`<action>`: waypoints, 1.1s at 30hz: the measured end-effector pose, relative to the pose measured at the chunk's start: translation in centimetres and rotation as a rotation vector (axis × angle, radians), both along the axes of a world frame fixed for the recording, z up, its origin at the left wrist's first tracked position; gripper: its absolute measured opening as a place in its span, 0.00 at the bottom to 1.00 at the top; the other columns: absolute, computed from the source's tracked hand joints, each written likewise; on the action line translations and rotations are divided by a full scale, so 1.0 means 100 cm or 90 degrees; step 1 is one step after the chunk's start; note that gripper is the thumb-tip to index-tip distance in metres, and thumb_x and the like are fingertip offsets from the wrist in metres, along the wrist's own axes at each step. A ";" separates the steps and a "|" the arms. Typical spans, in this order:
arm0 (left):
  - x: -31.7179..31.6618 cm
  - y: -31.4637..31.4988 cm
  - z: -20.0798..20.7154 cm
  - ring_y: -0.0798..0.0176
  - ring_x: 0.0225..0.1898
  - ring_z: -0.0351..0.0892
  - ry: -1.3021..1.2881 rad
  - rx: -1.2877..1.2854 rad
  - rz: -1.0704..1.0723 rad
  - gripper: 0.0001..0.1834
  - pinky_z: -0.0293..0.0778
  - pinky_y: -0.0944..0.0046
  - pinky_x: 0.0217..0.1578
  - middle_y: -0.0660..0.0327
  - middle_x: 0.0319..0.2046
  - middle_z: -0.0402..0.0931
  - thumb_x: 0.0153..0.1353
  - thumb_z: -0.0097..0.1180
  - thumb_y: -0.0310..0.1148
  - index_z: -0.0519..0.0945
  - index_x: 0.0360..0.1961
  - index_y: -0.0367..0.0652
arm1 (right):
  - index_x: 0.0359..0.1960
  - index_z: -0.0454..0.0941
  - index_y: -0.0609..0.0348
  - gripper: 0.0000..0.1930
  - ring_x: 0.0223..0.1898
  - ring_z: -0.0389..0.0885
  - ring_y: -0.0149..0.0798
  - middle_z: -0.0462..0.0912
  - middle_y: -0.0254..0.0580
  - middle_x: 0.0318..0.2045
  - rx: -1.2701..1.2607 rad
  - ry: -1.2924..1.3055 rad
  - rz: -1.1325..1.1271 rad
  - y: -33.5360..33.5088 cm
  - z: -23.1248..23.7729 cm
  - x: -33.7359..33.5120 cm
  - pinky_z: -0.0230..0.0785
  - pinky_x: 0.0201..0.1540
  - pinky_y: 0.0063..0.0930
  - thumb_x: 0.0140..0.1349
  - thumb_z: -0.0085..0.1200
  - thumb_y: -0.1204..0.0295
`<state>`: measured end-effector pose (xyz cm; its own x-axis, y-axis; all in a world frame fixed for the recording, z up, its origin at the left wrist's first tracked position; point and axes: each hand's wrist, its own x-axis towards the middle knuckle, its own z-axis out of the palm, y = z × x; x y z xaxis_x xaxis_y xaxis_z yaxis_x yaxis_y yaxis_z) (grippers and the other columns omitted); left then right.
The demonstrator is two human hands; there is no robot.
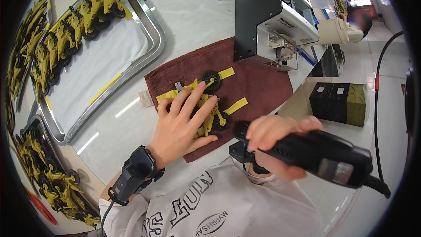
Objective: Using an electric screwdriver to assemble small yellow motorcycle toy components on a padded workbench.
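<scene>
My left hand (177, 123) lies with fingers spread across a yellow toy motorbike frame (206, 116), covering much of it. Two black wheels show past my fingertips, a far wheel (211, 80) and a near wheel (221, 121). Strips of yellow tape (236, 105) stick out to the right of them. A small metal piece (177, 86) sits by the frame's far left side. All this rests on a brown cloth (258, 90). To the right, my right hand (278, 142) is wrapped round a black corded electric screwdriver (324, 156), slightly blurred; its bit cannot be made out.
A boxy screw feeder (280, 26) stands at the cloth's far right. At left, a metal tray (155, 30) holds a row of yellow toy motorbikes (72, 30); more yellow parts (55, 175) fill another tray. Black boxes (331, 101) and a hanging cable (377, 118) are at right.
</scene>
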<state>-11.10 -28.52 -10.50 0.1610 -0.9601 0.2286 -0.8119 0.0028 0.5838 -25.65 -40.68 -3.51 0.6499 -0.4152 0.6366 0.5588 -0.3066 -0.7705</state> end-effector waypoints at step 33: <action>0.000 0.000 -0.001 0.52 0.55 0.61 -0.025 -0.003 -0.004 0.37 0.53 0.53 0.51 0.54 0.62 0.56 0.41 0.60 0.57 0.71 0.54 0.56 | 0.50 0.60 0.57 0.30 0.17 0.66 0.34 0.70 0.38 0.19 0.069 -0.010 -0.395 -0.093 0.048 0.019 0.61 0.25 0.30 0.59 0.44 0.44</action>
